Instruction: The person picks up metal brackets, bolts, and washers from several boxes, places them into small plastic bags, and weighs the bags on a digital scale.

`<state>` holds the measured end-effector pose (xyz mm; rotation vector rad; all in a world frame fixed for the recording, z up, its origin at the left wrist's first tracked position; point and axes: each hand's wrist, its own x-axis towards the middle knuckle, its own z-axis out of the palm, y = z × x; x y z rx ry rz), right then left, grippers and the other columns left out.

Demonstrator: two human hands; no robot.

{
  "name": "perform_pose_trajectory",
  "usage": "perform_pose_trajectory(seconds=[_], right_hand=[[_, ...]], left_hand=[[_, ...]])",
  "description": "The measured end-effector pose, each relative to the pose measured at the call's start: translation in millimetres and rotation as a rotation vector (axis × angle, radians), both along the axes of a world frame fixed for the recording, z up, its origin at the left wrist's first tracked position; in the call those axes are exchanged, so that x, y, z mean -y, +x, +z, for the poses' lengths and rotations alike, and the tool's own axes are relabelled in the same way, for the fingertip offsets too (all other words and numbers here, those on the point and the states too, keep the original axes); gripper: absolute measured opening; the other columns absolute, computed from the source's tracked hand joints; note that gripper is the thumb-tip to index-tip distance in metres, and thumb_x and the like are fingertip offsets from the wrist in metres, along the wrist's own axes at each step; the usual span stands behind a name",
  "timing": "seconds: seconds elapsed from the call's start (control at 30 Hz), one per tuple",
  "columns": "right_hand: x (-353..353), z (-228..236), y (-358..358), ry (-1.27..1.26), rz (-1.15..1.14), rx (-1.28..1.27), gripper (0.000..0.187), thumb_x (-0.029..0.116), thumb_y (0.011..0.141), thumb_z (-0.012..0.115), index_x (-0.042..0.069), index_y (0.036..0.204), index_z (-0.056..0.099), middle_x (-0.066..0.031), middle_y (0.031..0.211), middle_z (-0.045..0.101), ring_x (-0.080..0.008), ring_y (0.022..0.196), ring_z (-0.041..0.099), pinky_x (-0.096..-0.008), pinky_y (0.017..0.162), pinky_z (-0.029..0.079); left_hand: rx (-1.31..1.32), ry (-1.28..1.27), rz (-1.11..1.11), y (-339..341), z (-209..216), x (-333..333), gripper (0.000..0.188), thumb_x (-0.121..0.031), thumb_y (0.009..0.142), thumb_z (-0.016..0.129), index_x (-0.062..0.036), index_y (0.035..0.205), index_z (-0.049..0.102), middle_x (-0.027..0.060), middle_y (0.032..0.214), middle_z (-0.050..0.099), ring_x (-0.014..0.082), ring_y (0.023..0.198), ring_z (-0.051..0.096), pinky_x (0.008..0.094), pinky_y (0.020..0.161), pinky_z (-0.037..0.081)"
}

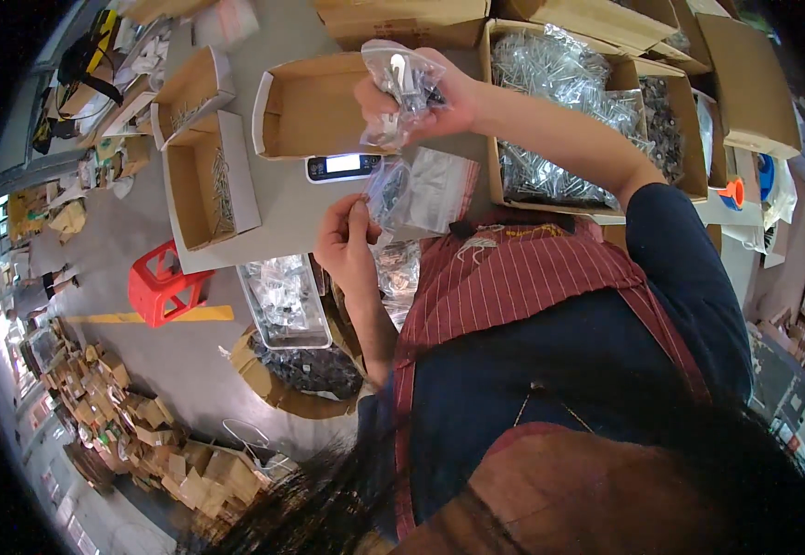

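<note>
My right hand is raised over the table, its fingers closed round a clear plastic bag with white and dark small parts inside. Lower and to the left, my left hand pinches the edge of another clear bag, whose contents I cannot make out. Beside that bag lies a stack of flat clear zip bags with a red edge. A small digital scale with a lit display sits just beyond my left hand. Behind it stands an open cardboard box, nearest to the bag in my right hand.
At right, a large carton holds many clear bags of metal parts, with dark parts in a box alongside. Long narrow boxes with loose screws or pins stand left. A metal tray of bags and a red stool are below the table's edge.
</note>
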<state>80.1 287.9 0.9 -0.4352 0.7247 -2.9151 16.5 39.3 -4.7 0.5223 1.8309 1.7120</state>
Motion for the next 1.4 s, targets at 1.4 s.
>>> perform_pose_trajectory(seconds=[1.4], right_hand=[[46.9, -4.6, -1.6, 1.182, -0.174, 0.432, 0.029, 0.004, 0.083, 0.059, 0.003, 0.109, 0.07, -0.0043, 0.074, 0.066, -0.0093, 0.057, 0.057, -0.0254, 0.05, 0.044]], left_hand=[[0.007, 0.008, 0.122, 2.2, -0.8, -2.6, 0.015, -0.007, 0.092, 0.063, 0.005, 0.101, 0.066, 0.0036, 0.066, 0.06, 0.0085, 0.056, 0.052, 0.0227, 0.052, 0.04]])
